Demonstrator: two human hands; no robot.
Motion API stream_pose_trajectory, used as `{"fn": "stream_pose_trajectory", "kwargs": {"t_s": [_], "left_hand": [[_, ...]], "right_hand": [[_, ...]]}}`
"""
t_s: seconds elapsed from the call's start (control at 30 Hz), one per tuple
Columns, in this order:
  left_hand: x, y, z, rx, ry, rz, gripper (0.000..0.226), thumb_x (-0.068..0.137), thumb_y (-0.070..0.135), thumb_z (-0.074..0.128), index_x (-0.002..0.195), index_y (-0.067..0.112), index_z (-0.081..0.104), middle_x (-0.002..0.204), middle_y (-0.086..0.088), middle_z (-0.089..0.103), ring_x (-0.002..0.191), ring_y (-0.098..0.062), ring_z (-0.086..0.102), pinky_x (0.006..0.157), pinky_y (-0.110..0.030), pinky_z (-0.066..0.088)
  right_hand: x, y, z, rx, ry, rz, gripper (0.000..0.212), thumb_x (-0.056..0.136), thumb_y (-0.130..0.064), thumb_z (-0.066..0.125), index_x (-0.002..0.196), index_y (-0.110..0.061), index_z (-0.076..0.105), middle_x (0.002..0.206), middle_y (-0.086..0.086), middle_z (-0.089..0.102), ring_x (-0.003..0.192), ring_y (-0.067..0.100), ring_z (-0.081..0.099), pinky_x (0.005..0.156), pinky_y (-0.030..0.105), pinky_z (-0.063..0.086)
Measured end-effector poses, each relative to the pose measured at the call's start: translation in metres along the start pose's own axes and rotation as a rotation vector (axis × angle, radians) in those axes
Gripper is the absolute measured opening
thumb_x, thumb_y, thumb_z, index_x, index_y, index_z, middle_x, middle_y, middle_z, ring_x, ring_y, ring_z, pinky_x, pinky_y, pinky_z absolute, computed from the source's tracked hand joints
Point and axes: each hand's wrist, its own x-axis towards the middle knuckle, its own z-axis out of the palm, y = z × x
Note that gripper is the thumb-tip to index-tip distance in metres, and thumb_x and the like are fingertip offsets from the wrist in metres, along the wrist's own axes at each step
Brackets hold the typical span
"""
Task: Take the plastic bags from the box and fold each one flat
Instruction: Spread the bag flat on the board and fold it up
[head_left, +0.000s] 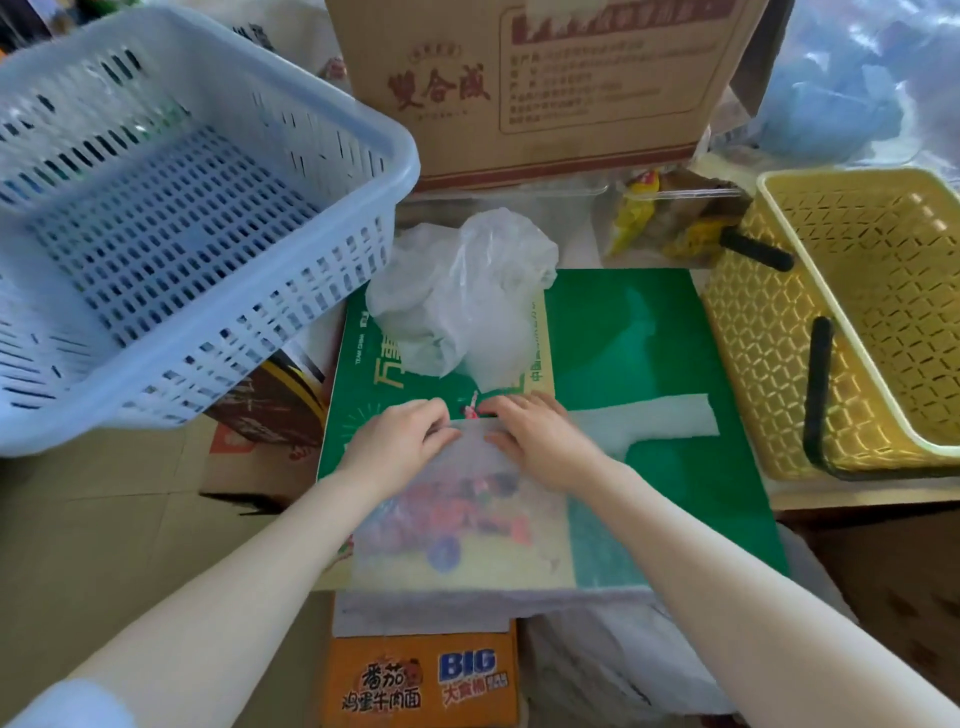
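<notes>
Pressing down with fingers together and flat, the left hand (397, 441) and right hand (537, 434) hold the far edge of a translucent bag (462, 514), pinning rather than gripping it, probably so the film cannot spring up while a crease is set. Under the palms the bag lies spread toward the person, and one handle strip (660, 421) trails out beyond the right fingers. Beneath it, a green board (649, 338) gives a firm, level surface for smoothing. Just beyond the fingertips a crumpled bag (462, 296) waits, not yet flattened. Farther out stands the box (545, 88), the likely source. A blue basket (156, 234) sits beyond the left hand and a yellow basket (857, 322) beyond the right, both within reach, plausibly for finished bags.
</notes>
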Motion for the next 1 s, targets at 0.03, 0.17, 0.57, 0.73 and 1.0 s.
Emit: {"fn": "stream_pose_trajectory", "kwargs": {"t_s": [0.03,0.17,0.57,0.73,1.0], "left_hand": [[-0.002,-0.002,-0.001,-0.026,0.030,0.015,0.025,0.087,0.029,0.059,0.071,0.017,0.044,0.072,0.002,0.048,0.071,-0.026,0.050,0.062,-0.038,0.040],[-0.009,-0.014,-0.004,-0.113,0.049,0.043,0.022,0.086,0.025,0.062,0.073,0.011,0.050,0.066,0.008,0.041,0.066,-0.019,0.044,0.060,-0.034,0.034],[-0.022,-0.042,-0.028,-0.075,-0.243,-0.075,0.038,0.085,0.037,0.062,0.057,0.022,0.041,0.056,0.006,0.045,0.054,-0.009,0.042,0.054,-0.029,0.030],[-0.017,-0.041,-0.045,0.249,-0.125,-0.149,0.029,0.082,0.045,0.062,0.077,0.020,0.050,0.079,0.001,0.058,0.078,-0.020,0.055,0.065,-0.031,0.039],[-0.032,-0.025,0.008,0.376,-0.096,0.032,0.064,0.098,0.040,0.028,0.147,0.011,-0.001,0.156,-0.007,-0.004,0.143,-0.020,-0.005,0.113,-0.031,-0.008]], "right_hand": [[0.005,-0.004,0.002,0.008,-0.015,0.004,0.035,0.097,-0.028,0.044,0.129,-0.016,0.049,0.129,0.007,0.053,0.122,0.027,0.044,0.104,0.036,0.024],[0.014,-0.007,-0.008,-0.040,-0.180,0.080,0.031,0.093,-0.030,0.047,0.117,-0.011,0.048,0.114,0.013,0.057,0.112,0.029,0.044,0.090,0.038,0.032],[0.013,-0.002,-0.038,0.149,-0.367,0.177,0.033,0.093,-0.032,0.052,0.065,-0.016,0.044,0.067,-0.001,0.044,0.068,0.019,0.041,0.062,0.031,0.032],[0.020,0.010,-0.040,0.076,-0.134,0.298,0.022,0.092,-0.019,0.042,0.072,-0.009,0.046,0.071,0.007,0.049,0.072,0.023,0.042,0.063,0.031,0.032],[0.027,0.005,0.001,-0.494,0.083,0.458,0.041,0.100,-0.031,0.030,0.100,-0.010,0.065,0.104,0.012,0.065,0.101,0.029,0.049,0.088,0.037,0.029]]}}
